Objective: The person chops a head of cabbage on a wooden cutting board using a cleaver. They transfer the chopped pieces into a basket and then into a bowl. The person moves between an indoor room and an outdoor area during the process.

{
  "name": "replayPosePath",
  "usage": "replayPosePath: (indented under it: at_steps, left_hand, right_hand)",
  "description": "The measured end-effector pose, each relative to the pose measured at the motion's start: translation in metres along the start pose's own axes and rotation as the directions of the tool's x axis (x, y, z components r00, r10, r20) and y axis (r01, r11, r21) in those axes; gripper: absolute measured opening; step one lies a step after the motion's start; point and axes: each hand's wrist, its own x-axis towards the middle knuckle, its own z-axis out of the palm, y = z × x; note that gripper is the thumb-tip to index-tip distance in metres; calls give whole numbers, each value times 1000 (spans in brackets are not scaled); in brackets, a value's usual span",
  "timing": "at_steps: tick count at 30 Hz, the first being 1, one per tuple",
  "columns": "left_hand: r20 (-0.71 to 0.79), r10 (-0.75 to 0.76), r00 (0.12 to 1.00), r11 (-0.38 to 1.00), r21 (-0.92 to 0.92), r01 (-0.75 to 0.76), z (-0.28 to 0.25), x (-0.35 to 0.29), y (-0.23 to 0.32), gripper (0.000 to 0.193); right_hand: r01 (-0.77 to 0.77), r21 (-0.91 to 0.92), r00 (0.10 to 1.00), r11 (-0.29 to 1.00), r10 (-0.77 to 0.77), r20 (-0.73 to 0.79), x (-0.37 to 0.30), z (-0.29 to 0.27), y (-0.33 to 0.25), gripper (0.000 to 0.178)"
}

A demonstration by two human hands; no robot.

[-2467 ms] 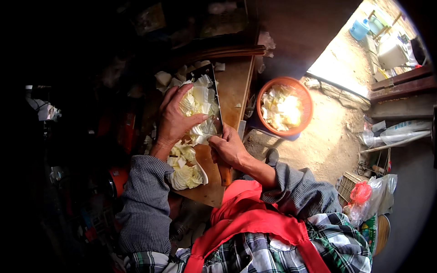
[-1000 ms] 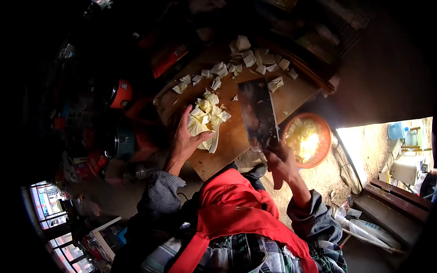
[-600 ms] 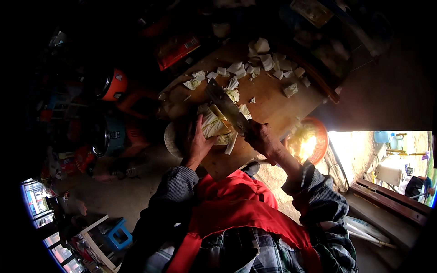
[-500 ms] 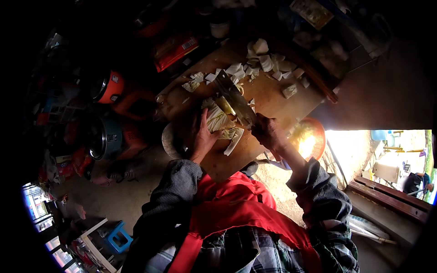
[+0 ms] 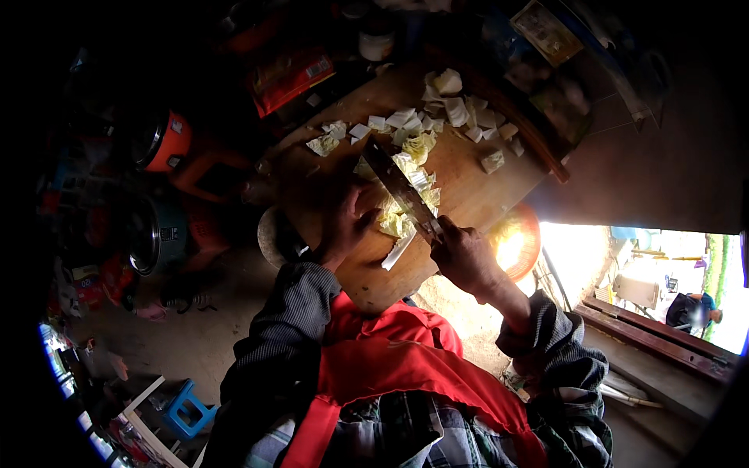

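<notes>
my right hand (image 5: 468, 261) wrapped tight round a flat metal cleaver (image 5: 402, 185), my left hand (image 5: 343, 226) curved and shadowed, thumb and fingers parted, crinkled, pale cut cabbage (image 5: 396, 225) beside the cleaver, on a smooth, straight-edged wooden board (image 5: 477, 187)

Cleaver (image 5: 400, 186) – clear of the leaves a second ago, broad flat showing – now stands slantwise among the cut cabbage (image 5: 419, 148), narrow edge up. More pale pieces lie along its right side than half a second ago. Left hand (image 5: 346, 225) sits in deeper shadow – much less leaf shows between it and blade.
</notes>
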Motion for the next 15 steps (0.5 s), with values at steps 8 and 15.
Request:
replayPosePath:
  at_steps: [8, 15]
  left_hand:
    - [-106, 129, 986, 978, 177, -109, 12, -7, -12, 39]
    - [-144, 158, 977, 982, 128, -140, 14, -6, -2, 40]
  right_hand:
    - [21, -166, 997, 986, -8, 76, 13, 3, -14, 22]
    - [-46, -129, 998, 991, 50, 34, 50, 50, 13, 24]
